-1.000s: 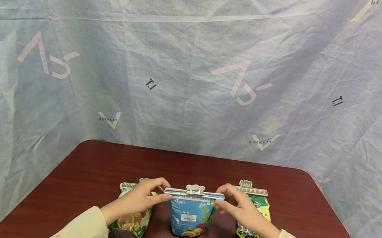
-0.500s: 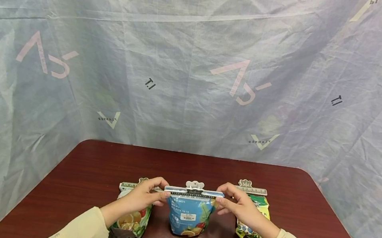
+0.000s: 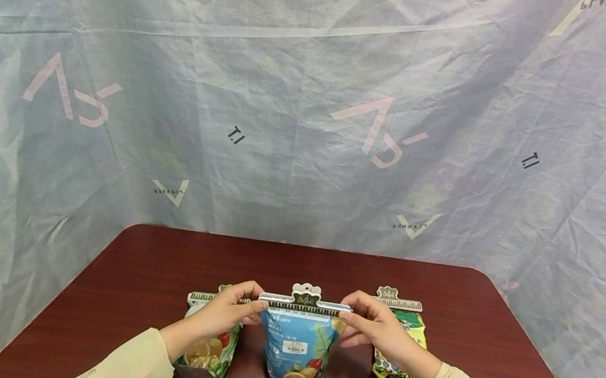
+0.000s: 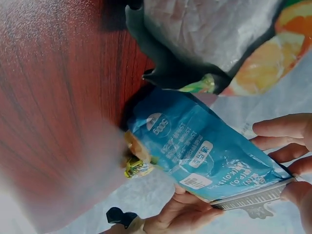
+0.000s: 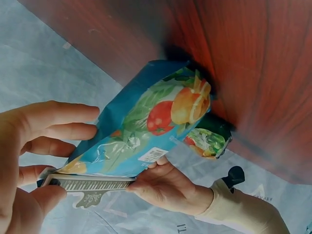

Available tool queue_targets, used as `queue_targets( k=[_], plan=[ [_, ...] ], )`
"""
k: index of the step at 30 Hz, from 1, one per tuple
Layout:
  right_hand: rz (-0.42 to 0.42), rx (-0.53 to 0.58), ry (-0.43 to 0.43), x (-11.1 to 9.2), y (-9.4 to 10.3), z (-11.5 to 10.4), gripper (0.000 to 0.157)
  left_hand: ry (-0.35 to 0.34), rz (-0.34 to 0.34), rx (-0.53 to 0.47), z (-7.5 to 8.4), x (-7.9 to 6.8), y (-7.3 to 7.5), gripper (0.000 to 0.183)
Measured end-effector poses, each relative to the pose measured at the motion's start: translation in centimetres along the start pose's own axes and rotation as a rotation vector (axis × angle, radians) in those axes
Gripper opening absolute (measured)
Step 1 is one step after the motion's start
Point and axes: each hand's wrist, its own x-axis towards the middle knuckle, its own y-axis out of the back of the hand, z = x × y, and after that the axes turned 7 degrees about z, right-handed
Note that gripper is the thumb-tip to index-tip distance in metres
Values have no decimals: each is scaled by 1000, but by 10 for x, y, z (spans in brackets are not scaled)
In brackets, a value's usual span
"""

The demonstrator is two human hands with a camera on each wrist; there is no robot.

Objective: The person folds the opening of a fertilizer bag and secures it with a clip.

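Observation:
In the head view a blue pouch printed with fruit stands at the middle of the table. Across its top edge sits a wide bag clip with a piano-key pattern and a scalloped handle. My left hand pinches the clip's left end between thumb and fingers. At the other end, my right hand pinches it likewise, as the right wrist view shows with its thumb on the clip. The pouch's bottom is close to the tabletop; whether it touches, I cannot tell.
Beside my left hand stands a green and white pouch with fruit on it, clipped too. Behind my right hand is a yellow and green pouch with a similar clip. The dark red table ends at a grey cloth backdrop.
The clip has tipped so that its patterned face and handle now show toward the head camera. Both hands keep hold of its ends and have turned slightly with it.

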Motion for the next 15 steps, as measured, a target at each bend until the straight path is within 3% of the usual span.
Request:
queue_targets(
  k=[15],
  plan=[
    [-67, 180, -167, 8, 3, 1, 17, 210, -31, -188, -3, 8, 3, 31]
  ],
)
